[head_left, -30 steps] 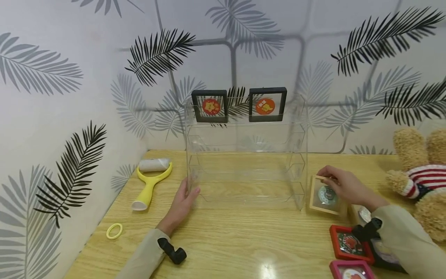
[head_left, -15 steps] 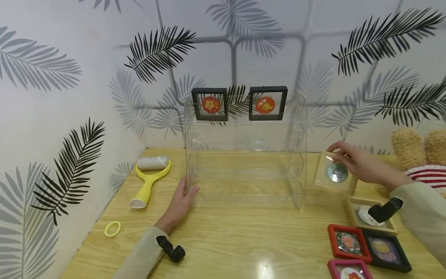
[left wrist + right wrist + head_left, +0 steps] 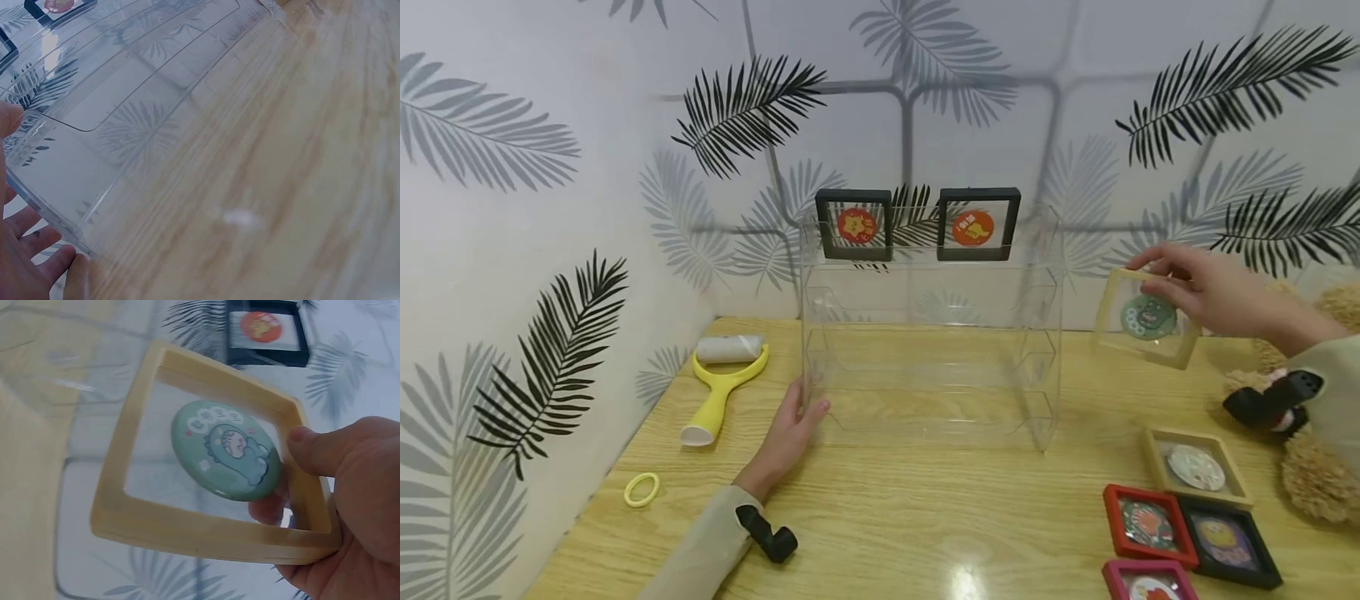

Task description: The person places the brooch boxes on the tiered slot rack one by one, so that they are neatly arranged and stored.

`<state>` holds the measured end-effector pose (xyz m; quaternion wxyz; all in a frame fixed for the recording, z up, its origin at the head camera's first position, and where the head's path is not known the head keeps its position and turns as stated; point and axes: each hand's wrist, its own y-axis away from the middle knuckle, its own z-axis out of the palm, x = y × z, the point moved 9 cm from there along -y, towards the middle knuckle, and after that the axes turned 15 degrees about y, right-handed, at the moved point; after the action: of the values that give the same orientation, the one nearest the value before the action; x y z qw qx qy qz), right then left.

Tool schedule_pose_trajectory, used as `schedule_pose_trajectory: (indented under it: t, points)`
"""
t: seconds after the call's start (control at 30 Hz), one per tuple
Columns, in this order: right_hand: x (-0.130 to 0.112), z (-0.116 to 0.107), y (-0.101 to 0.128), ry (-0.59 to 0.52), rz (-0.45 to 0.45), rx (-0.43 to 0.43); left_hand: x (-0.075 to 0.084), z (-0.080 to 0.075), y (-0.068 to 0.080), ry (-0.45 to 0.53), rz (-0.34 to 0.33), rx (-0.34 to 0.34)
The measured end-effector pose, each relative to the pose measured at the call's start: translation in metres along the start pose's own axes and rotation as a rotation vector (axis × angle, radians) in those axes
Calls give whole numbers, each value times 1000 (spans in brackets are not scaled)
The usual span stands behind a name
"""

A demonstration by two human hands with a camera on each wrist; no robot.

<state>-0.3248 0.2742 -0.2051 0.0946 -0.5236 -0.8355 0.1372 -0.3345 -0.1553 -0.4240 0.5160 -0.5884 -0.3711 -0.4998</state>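
My right hand [image 3: 1195, 287] holds a beige square frame [image 3: 1146, 318] with a green round badge in it, lifted in the air to the right of the clear acrylic shelf rack [image 3: 931, 333]. The right wrist view shows the thumb [image 3: 325, 450] pinching the beige frame [image 3: 206, 537] at its right side. My left hand [image 3: 793, 425] rests with straight fingers against the rack's lower left corner; its fingers [image 3: 28, 262] lie along the clear wall [image 3: 125, 131]. Two black frames [image 3: 853, 226] [image 3: 977, 223] with orange badges stand on the rack's top tier.
At the front right of the wooden table [image 3: 925, 517] lie a beige frame [image 3: 1197, 467], a red frame [image 3: 1148, 525], a black frame [image 3: 1228, 542] and a pink frame [image 3: 1150, 583]. A yellow lint roller [image 3: 722, 383] and yellow ring [image 3: 642, 490] lie left. A teddy bear [image 3: 1315, 450] sits right.
My right hand has lifted the beige frame with the green badge off the table, up and to the right. The left hand has stayed against the rack.
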Motion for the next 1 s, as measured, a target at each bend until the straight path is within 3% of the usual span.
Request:
schedule_pose_trajectory:
  t: [0.27, 0.53, 0.87, 1.0]
  points:
    - [-11, -38, -26, 117, 31, -79, -1, 0, 0, -8, 2, -9]
    - [-29, -62, -48, 41, 5, -30, 0, -1, 1, -35, 4, 8]
    - [-76, -65, -82, -43, -42, 112, -2, -2, 2, -32, -12, 5]
    - [-102, -64, -95, -68, -106, 156, 2, 0, 1, -23, 11, 1]
